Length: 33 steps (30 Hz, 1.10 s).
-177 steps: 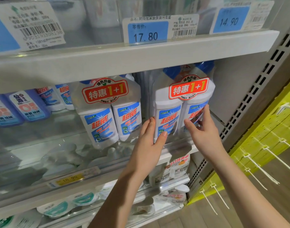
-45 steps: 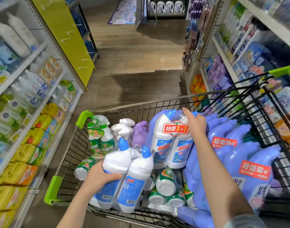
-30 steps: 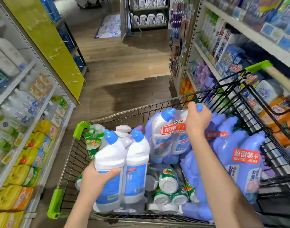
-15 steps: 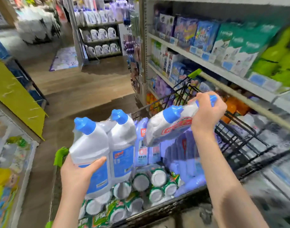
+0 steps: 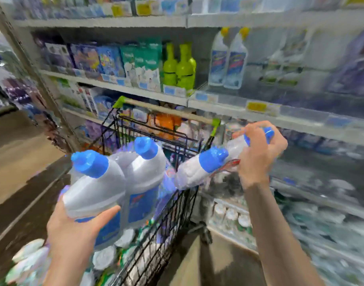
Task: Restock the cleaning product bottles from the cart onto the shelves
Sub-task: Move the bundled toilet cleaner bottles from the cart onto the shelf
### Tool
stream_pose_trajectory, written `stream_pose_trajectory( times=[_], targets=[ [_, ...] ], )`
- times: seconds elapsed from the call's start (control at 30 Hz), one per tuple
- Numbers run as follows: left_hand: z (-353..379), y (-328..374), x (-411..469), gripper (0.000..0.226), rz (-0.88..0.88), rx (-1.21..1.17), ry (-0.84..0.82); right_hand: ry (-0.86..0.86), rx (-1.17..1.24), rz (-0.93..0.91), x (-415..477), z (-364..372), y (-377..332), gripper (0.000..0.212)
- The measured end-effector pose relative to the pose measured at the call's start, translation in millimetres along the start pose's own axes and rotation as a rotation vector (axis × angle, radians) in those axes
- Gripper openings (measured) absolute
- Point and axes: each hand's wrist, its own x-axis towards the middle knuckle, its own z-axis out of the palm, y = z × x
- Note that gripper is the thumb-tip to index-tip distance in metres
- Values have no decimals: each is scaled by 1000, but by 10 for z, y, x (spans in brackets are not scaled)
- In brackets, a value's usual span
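Note:
My left hand (image 5: 74, 230) grips the base of a twin pack of white bottles with blue caps (image 5: 119, 186), held upright above the cart. My right hand (image 5: 259, 151) grips the necks of a second twin pack (image 5: 199, 168), which hangs tilted with its blue caps pointing right and up. Below both packs stands the black wire cart (image 5: 173, 213) with green corner guards, still holding several bottles. The picture is blurred from head motion.
A shelf unit (image 5: 218, 100) runs across the view behind the cart, stocked with boxes, green bottles (image 5: 181, 69) and white bottles with yellow caps (image 5: 228, 58). Lower shelves at right are smeared. Wooden floor shows at left and below.
Both twin packs have been lifted out of the cart. My view has swung right, from the aisle to the shelf unit behind the cart.

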Motion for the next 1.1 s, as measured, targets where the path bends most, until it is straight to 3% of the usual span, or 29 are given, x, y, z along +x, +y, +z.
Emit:
stream_pose_trajectory(
  times=[0.13, 0.23, 0.33, 0.43, 0.53, 0.77, 0.93, 1.0, 1.07, 1.1],
  targets=[
    [580, 256, -117, 70, 76, 12, -189, 145, -129, -54, 250, -745, -211, 12],
    [1062, 379, -277, 93, 55, 6, -324, 182, -200, -140, 438, -1342, -332, 20],
    [1601, 599, -553, 78, 80, -13, -358, 255, -247, -179, 673, -1927, -420, 15],
    [2162, 880, -930, 76, 193, 33, -428, 338, -270, -205, 924, -2494, -480, 27],
    [2703, 1043, -1230, 75, 154, -38, -476, 407, -253, -237, 1157, -3035, -527, 15],
    [3703, 1415, -1826, 56, 205, -100, -642, 577, -348, -268, 1585, -4055, -640, 15],
    [4366, 1511, -1929, 89, 336, -82, -726, 729, -322, -342, 1850, -4506, -695, 21],
    [4614, 1521, -1982, 92, 370, -77, -775, 777, -323, -392, 1947, -4673, -688, 20],
    [4858, 1540, -2012, 81, 376, -118, -821, 786, -339, -454, 2044, -4844, -664, 15],
    [4960, 1552, -2042, 64, 377, -112, -868, 791, -336, -489, 2082, -4925, -647, 13]
  ],
)
